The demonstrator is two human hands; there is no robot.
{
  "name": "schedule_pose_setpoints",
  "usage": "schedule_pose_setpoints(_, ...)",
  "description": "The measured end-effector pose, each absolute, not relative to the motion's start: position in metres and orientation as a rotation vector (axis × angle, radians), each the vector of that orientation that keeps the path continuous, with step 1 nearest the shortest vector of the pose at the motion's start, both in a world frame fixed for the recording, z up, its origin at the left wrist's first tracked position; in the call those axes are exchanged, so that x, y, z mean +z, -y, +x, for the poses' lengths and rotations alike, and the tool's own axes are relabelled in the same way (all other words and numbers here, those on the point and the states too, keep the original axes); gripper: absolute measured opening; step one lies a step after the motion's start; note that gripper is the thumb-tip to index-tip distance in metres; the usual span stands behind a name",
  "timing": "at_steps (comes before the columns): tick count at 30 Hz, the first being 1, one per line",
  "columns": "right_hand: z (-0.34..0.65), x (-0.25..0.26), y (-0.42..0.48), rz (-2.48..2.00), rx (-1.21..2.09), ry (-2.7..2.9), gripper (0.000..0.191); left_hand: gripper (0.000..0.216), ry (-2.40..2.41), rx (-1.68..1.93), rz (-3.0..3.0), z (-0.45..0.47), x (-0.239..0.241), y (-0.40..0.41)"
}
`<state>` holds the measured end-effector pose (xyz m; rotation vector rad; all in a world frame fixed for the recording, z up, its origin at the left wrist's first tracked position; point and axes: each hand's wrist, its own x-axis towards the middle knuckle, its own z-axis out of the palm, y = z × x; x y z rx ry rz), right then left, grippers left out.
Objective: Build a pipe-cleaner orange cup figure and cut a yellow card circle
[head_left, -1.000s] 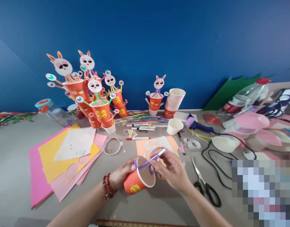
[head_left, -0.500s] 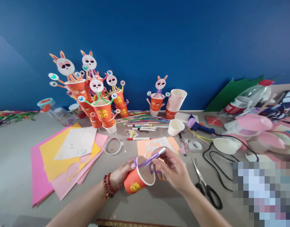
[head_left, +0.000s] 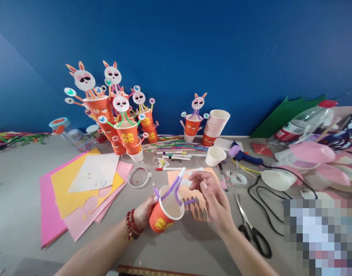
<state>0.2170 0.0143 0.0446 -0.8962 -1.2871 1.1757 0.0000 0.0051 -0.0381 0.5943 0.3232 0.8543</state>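
My left hand (head_left: 147, 212) is wrapped round a red paper cup (head_left: 163, 219) with yellow lettering, tilted with its mouth toward the right. Purple pipe cleaners (head_left: 173, 188) stick up and out over the cup's rim, and a thin pale strip stands among them. Just right of the cup, my right hand (head_left: 214, 199) is raised with fingers apart and nothing in them. Beneath it lies an orange paper sheet (head_left: 203, 214) with leaf-shaped holes. A pair of black-handled scissors (head_left: 252, 230) rests to the right of my right hand.
Rabbit-faced cup figures (head_left: 126, 132) stand at the back left. A cup stack (head_left: 216, 126) stands at the back, with markers (head_left: 176, 157) before it. Coloured paper (head_left: 53, 214) and a tape roll (head_left: 139, 178) lie left; a glue gun (head_left: 247, 156) and its black cord lie right.
My right hand has let go of the purple pipe cleaners and moved right, its fingers opening. The pipe cleaners now stand more upright in the cup, which my left hand still holds.
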Motion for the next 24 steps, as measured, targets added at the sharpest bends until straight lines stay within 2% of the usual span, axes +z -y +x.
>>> schedule_pose_setpoints(7,0.212,0.029,-0.021,-1.022,1.278,1.341,0.024,0.065,-0.251,0.908,0.556,0.001,-0.026,-0.008)
schedule_pose_setpoints(15,0.221,0.020,-0.030,-1.210,1.177,1.414,0.025,0.060,-0.271,0.992,0.522,0.002,-0.005,-0.015)
schedule_pose_setpoints(19,0.217,0.025,-0.024,-1.087,1.078,1.556,0.024,0.059,-0.324,0.989,0.478,0.001,-0.014,-0.012)
schedule_pose_setpoints(24,0.208,0.036,-0.013,-0.852,1.190,1.630,0.013,0.060,-0.357,0.988,0.504,0.001,-0.019,-0.010)
